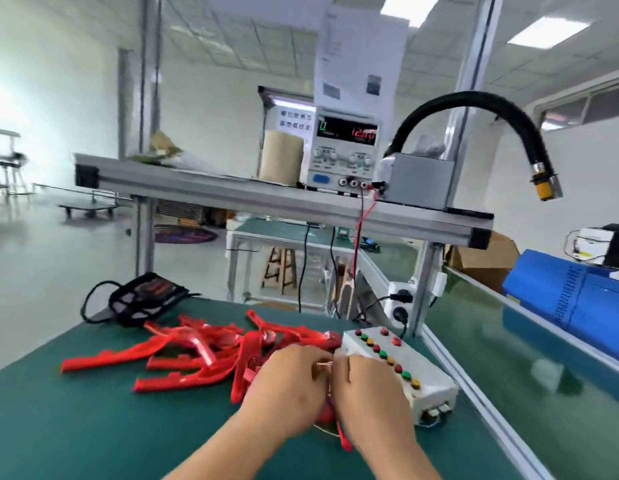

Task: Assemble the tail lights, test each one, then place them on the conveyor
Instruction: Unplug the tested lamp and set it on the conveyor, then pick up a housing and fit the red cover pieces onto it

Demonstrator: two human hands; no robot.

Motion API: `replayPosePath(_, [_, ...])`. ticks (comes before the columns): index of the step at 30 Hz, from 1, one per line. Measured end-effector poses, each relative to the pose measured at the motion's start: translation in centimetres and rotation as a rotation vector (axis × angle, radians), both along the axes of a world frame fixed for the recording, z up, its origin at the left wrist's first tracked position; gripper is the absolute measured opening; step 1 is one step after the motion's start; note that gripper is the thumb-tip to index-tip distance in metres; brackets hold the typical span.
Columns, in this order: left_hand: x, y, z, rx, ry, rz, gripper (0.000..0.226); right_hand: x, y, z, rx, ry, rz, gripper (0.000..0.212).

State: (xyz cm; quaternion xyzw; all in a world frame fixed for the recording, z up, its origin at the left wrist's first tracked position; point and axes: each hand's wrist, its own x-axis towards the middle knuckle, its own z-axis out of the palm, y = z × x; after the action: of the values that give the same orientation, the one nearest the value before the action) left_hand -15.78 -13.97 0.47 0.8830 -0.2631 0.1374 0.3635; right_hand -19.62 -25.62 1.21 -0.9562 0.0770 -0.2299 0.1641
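Observation:
Both hands meet over a red tail light (326, 414) on the green mat (76, 427), which mostly hides under them. My left hand (287, 386) and my right hand (370, 393) pinch thin pale wires (324, 366) between their fingertips. A pile of several red tail light lenses (197, 351) lies just left of the hands. A white test box (398, 365) with red, green and yellow buttons sits right of my right hand. The green conveyor belt (543, 375) runs along the right side.
A power supply (346, 150) with lit displays stands on the aluminium shelf (266, 199), red and black leads hanging down. A black hose with a yellow tip (543, 188) arches over the right. A black tail light housing (145, 299) lies at the mat's far edge. Blue box (578, 296) beyond the belt.

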Motion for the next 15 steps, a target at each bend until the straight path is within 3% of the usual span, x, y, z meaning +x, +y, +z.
replayPosePath(6, [3.6, 8.8, -2.3, 0.019, 0.015, 0.253, 0.021, 6.9, 8.9, -2.5, 0.009, 0.059, 0.205, 0.048])
replayPosePath(15, [7.7, 14.5, -6.3, 0.101, 0.107, 0.321, 0.017, 11.6, 15.0, -6.8, 0.186, 0.134, 0.305, 0.037])
